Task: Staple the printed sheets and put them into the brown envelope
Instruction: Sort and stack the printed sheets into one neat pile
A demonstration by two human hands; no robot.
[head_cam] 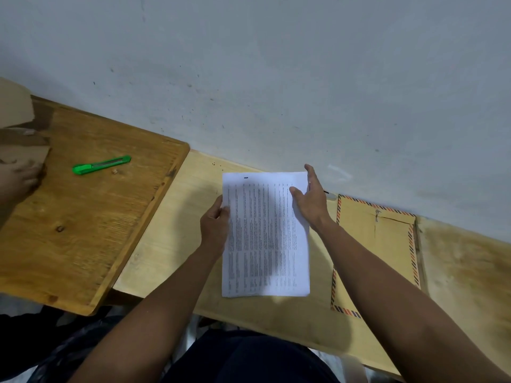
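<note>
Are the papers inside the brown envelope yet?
No, the left hand and right hand hold the printed sheets beside the brown envelope.

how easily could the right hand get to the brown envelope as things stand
Probably yes: the brown envelope lies flat just right of the right hand, nothing between them, though that hand holds the printed sheets.
</note>
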